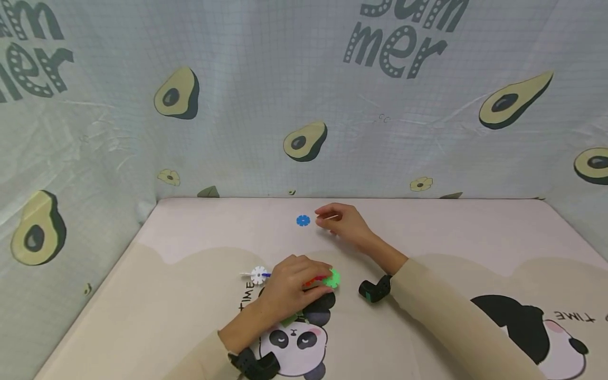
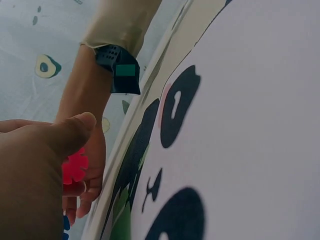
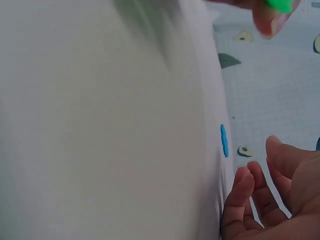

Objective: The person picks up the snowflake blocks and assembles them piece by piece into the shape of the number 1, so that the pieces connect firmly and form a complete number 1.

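Observation:
Above the panda print, my left hand (image 1: 294, 279) grips a row of joined plastic snowflake discs. A white disc (image 1: 258, 275) sticks out on its left and a green disc (image 1: 332, 278) on its right. Bits of blue, orange and red show between them; the hand covers the rest. In the left wrist view, a pink-red disc (image 2: 75, 167) shows beyond the thumb. Farther back, my right hand (image 1: 345, 224) hovers over the table with loosely bent fingers and nothing between them. Just left of its fingertips a single blue snowflake disc (image 1: 303, 220) lies flat on the table, apart from the hand.
A pale cloth with panda prints covers the table (image 1: 199, 316). Behind it hangs a curtain (image 1: 237, 148) printed with avocados, meeting the table's back edge. Each wrist wears a black camera, one of them on the right wrist (image 1: 375, 288).

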The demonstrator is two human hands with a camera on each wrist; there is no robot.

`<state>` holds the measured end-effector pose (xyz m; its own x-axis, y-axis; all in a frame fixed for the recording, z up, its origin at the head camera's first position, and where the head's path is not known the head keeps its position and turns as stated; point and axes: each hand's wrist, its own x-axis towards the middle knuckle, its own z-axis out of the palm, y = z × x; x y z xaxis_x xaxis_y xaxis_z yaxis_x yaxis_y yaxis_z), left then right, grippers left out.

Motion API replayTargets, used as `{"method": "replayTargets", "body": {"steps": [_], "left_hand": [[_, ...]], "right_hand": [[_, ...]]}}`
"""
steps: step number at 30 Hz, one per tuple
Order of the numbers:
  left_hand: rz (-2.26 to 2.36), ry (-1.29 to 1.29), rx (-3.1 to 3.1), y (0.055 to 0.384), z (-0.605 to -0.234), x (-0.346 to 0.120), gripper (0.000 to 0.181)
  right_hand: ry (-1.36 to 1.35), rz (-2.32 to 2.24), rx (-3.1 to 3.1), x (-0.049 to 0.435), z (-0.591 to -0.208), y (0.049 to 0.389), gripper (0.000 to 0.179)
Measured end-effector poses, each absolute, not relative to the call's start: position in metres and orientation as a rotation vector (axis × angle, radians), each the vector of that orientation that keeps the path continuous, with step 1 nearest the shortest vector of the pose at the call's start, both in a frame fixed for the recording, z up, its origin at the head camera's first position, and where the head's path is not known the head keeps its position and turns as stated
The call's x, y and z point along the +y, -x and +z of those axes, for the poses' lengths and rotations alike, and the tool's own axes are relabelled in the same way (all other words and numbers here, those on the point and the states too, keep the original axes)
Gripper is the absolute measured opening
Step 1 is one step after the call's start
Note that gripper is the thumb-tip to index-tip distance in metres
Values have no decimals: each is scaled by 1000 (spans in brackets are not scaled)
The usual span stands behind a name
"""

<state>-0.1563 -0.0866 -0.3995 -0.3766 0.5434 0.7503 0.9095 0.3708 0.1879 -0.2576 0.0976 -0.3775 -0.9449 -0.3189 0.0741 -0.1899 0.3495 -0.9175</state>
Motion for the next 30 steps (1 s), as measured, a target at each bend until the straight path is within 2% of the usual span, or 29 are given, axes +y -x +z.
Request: {"method": "replayTargets", "body": {"steps": [8, 19, 30], "left_hand": [[-804, 1263, -2046, 156, -402, -87, 27], [-813, 1269, -2065, 155, -399, -87, 27], [-832, 1262, -2060, 155, -399, -86, 27]], "right_hand": [[547, -1477, 2586, 83, -382, 269, 28], [636, -1260, 2694, 76, -384, 274, 36], [719, -1149, 2695, 76, -384, 276, 34]]}}
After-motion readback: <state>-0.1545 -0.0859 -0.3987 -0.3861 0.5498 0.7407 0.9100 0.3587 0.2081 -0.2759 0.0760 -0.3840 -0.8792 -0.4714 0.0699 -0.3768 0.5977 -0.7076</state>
